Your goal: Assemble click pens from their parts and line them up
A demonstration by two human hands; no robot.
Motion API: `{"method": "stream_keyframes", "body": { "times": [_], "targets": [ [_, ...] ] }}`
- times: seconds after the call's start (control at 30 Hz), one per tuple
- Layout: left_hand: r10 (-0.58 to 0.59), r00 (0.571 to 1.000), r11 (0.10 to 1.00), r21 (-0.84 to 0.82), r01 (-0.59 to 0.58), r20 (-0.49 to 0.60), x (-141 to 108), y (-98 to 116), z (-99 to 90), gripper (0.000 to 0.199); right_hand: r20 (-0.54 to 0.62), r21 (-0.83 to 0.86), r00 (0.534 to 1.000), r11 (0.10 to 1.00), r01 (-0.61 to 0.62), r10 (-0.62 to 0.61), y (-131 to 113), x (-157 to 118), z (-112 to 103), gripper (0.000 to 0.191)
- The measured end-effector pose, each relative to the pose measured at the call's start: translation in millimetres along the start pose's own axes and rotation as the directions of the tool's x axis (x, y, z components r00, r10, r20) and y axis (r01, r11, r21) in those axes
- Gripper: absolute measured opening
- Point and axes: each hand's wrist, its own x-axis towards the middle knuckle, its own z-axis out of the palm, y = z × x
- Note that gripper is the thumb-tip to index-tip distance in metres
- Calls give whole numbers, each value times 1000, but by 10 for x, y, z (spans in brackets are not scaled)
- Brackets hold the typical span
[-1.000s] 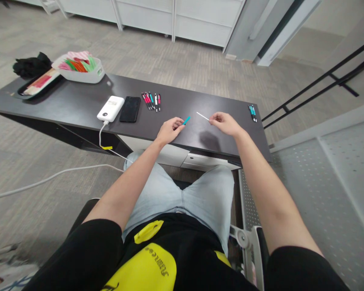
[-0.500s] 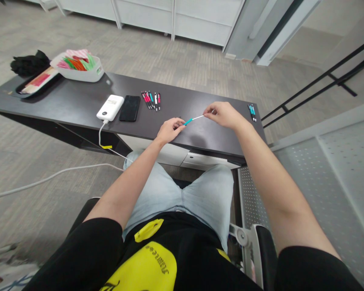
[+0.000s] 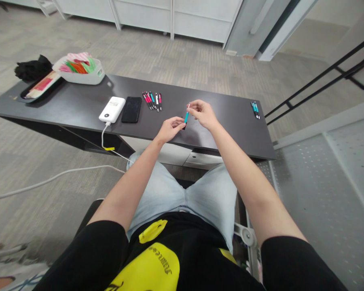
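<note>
Teal and slim, the pen barrel point(image 3: 186, 118) tilts over the dark desk point(image 3: 239, 117), pinched between the thumb and fingers of your left hand point(image 3: 170, 129). Your right hand point(image 3: 204, 114) pinches a thin white rod point(image 3: 189, 105) at the barrel's upper end (how far inside it sits, I cannot tell). Beyond your left hand, a cluster of pens point(image 3: 152, 101) lies near the black phone point(image 3: 131, 109).

one pen barrel point(image 3: 186, 117); one white rod point(image 3: 188, 105); two pen clusters point(image 3: 152, 98) point(image 3: 254, 108); one smartphone point(image 3: 131, 109); one power bank point(image 3: 112, 109); one basket point(image 3: 86, 77); one tray point(image 3: 49, 91)
</note>
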Motion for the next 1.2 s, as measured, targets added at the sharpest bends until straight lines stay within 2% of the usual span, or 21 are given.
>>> {"method": "stream_keyframes", "body": {
  "times": [0.13,0.23,0.37,0.47,0.57,0.63,0.77,0.87,1.0,1.13,1.2],
  "targets": [
    [10,1000,1000,5,-10,-25,11,-28,-20,62,-30,-77,997,994,73,-76,2,-33,21,10],
    [1,999,1000,4,-1,-40,13,-36,-21,55,8,-59,998,996,61,-60,3,-29,-8,9],
    [3,999,1000,9,-2,-50,12,-60,-17,48,41,-61,999,998,22,-20,30,10,-19,21],
    [30,997,999,18,-29,-66,22,-104,-25,50,66,-41,997,998,47,-44,92,56,2,28],
    [95,987,995,16,-94,-127,49,-157,-47,57,87,-4,994,998,60,-59,188,92,37,36],
    [130,972,991,22,-129,-195,73,-187,-63,60,68,-11,997,999,44,-43,264,94,54,34],
    [135,939,991,24,-135,-316,113,-208,-66,59,26,-199,1000,980,0,5,412,34,68,16],
    [104,927,994,9,-108,-361,123,-195,-47,53,37,-332,999,943,-3,16,480,-35,98,23],
    [86,931,996,12,-88,-355,109,-172,-43,46,58,-364,998,932,1,22,501,-89,167,33],
    [82,943,997,36,-74,-323,83,-151,-57,43,31,-349,999,937,-18,31,483,-88,211,24],
    [70,946,997,35,-62,-316,73,-132,-55,39,15,-340,999,940,-31,38,471,-85,222,26]
  ]
}}
